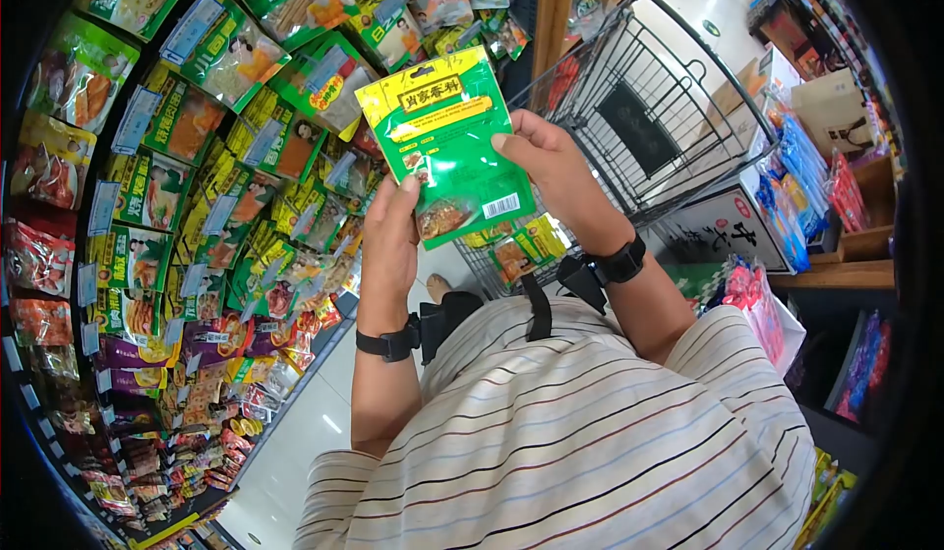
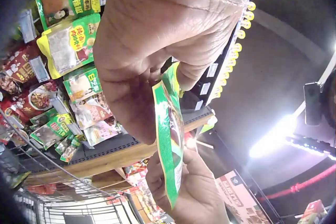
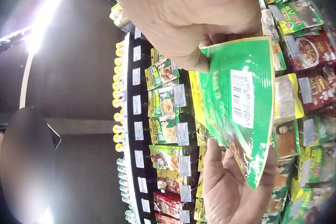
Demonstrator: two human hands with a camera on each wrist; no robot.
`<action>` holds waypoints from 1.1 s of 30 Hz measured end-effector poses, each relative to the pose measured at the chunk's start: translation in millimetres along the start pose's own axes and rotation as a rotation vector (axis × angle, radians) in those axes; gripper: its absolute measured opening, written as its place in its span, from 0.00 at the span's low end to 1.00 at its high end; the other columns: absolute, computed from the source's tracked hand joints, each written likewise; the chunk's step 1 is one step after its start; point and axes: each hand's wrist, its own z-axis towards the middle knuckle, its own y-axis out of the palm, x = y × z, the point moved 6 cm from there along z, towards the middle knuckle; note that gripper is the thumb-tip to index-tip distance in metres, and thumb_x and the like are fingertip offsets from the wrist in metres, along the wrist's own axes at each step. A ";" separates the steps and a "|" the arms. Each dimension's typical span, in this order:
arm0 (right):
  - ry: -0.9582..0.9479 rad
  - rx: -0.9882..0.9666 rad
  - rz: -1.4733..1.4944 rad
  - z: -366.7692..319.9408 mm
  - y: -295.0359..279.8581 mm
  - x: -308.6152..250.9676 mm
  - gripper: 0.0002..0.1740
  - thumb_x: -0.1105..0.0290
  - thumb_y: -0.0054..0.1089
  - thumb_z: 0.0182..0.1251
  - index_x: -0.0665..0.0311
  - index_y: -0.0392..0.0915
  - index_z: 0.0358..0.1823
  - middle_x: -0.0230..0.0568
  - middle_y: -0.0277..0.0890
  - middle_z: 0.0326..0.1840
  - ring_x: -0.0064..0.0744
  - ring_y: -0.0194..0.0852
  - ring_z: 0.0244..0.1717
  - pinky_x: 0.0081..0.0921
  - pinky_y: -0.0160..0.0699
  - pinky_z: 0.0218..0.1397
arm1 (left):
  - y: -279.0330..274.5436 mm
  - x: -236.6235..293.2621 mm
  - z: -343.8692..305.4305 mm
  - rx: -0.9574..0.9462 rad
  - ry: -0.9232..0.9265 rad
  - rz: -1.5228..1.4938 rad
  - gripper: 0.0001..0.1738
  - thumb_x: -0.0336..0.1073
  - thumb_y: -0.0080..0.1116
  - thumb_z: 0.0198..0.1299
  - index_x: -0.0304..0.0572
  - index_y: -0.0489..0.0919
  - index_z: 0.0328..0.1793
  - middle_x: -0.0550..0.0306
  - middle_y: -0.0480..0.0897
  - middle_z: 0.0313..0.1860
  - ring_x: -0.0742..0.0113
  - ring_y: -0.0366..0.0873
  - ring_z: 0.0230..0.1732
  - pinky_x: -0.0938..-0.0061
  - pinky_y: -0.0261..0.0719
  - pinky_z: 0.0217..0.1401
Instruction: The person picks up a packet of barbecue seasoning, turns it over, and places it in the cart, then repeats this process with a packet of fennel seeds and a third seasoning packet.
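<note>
Both hands hold up a green and yellow packet [image 1: 457, 147], its printed side with a barcode turned to the head view. The left hand [image 1: 391, 240] pinches its lower left edge, thumb on the front. At the opposite edge the right hand [image 1: 553, 172] grips with its thumb on the front and fingers behind. Seen edge-on in the left wrist view, the packet [image 2: 169, 145] bends slightly. In the right wrist view the barcode side of the packet [image 3: 241, 98] faces the camera, with the right hand [image 3: 194, 14] above and the left hand [image 3: 231, 187] below.
Shelves of hanging packets [image 1: 177, 196] with price tags curve along the left. A black wire cart [image 1: 639, 117] stands ahead to the right, and green-yellow packets [image 1: 529, 250] lie at its near end. Beyond it are a white sign [image 1: 728, 231] and wooden shelving [image 1: 855, 265].
</note>
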 end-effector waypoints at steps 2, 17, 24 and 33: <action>-0.011 -0.004 0.024 0.9 -1.1 1.7 0.09 0.69 0.56 0.76 0.66 0.77 0.51 0.30 0.81 0.45 0.14 0.77 0.44 0.17 0.78 0.49 | 8.0 4.0 -2.7 -0.008 -0.001 0.008 0.23 0.40 0.51 0.76 0.34 0.71 0.70 0.53 0.79 0.63 0.68 0.77 0.62 0.71 0.76 0.65; -0.022 -0.003 -0.017 -3.6 3.7 -1.5 0.08 0.68 0.56 0.77 0.63 0.77 0.50 0.25 0.80 0.42 0.10 0.73 0.41 0.14 0.72 0.45 | -1.8 -15.8 -3.0 0.020 -0.046 0.128 0.23 0.34 0.59 0.71 0.35 0.71 0.68 0.53 0.82 0.59 0.69 0.82 0.55 0.71 0.81 0.59; -0.013 0.044 -0.090 -1.4 0.1 0.8 0.12 0.67 0.56 0.76 0.67 0.77 0.53 0.31 0.80 0.46 0.15 0.76 0.46 0.19 0.76 0.50 | -1.1 -6.4 -10.1 0.098 0.028 0.163 0.21 0.33 0.59 0.71 0.34 0.71 0.67 0.53 0.82 0.57 0.68 0.82 0.53 0.71 0.83 0.56; -0.068 -0.093 -0.129 8.5 40.7 -1.4 0.22 0.68 0.58 0.75 0.69 0.70 0.65 0.37 0.78 0.54 0.23 0.75 0.53 0.24 0.75 0.57 | -23.4 14.0 -16.1 0.339 0.332 0.659 0.19 0.32 0.57 0.71 0.36 0.72 0.65 0.54 0.79 0.53 0.69 0.80 0.47 0.73 0.82 0.47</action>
